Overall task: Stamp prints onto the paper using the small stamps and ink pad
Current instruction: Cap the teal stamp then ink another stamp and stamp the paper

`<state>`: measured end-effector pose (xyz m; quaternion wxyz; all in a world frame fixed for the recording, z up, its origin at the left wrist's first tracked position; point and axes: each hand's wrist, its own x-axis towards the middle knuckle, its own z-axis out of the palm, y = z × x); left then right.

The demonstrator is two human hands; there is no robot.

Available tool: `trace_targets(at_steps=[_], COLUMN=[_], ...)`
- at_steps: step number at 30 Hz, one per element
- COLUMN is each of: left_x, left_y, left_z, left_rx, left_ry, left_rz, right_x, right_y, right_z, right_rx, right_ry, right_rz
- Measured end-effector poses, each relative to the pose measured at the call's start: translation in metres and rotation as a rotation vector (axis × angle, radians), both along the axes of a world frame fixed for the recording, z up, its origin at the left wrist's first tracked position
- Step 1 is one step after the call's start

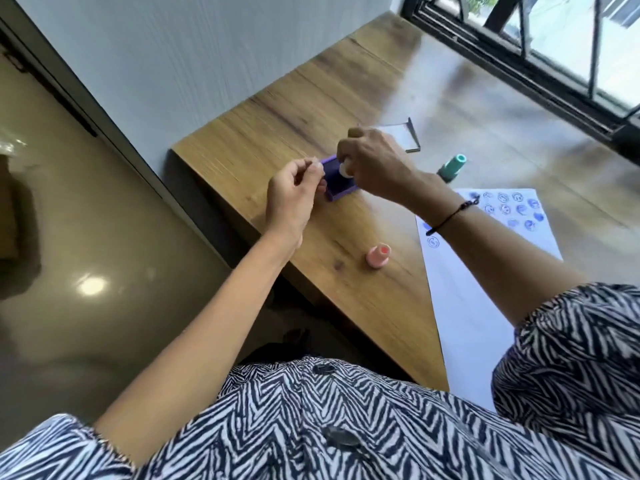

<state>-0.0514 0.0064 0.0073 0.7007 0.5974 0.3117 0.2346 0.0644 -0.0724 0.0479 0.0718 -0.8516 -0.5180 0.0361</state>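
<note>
A small purple ink pad (pixel 337 188) sits near the table's left edge. My right hand (pixel 375 164) grips a small white stamp (pixel 345 169) and presses it down on the pad. My left hand (pixel 294 199) steadies the pad's left rim with pinched fingertips. A pink stamp (pixel 378 255) stands upright nearer to me. A teal stamp (pixel 452 168) stands to the right of my right hand. The white paper (pixel 491 244) lies to the right, carrying several blue stamped prints at its far end; my right forearm crosses over it.
The wooden table (pixel 311 109) runs beside a pale wall on the left. An ink pad lid or small flat case (pixel 405 136) lies behind my right hand. A window with dark bars (pixel 554 46) borders the far right. Floor lies beyond the table's left edge.
</note>
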Motion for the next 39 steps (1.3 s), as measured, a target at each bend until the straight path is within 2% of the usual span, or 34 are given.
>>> trace_targets(at_steps=[2, 14, 29, 39], left_x=[0.000, 0.006, 0.007, 0.003], left_y=[0.000, 0.002, -0.001, -0.005], left_z=[-0.005, -0.016, -0.014, -0.009], left_rx=[0.003, 0.111, 0.116, 0.088], left_ry=[0.000, 0.083, 0.092, 0.030], left_rz=[0.019, -0.007, 0.007, -0.013], right_x=[0.001, 0.015, 0.014, 0.004], right_y=[0.001, 0.011, 0.011, 0.006], right_z=[-0.005, -0.004, -0.009, -0.007], right_rx=[-0.007, -0.071, 0.025, 0.051], right_ry=[-0.038, 0.024, 0.082, 0.102], right_rz=[0.002, 0.121, 0.072, -0.023])
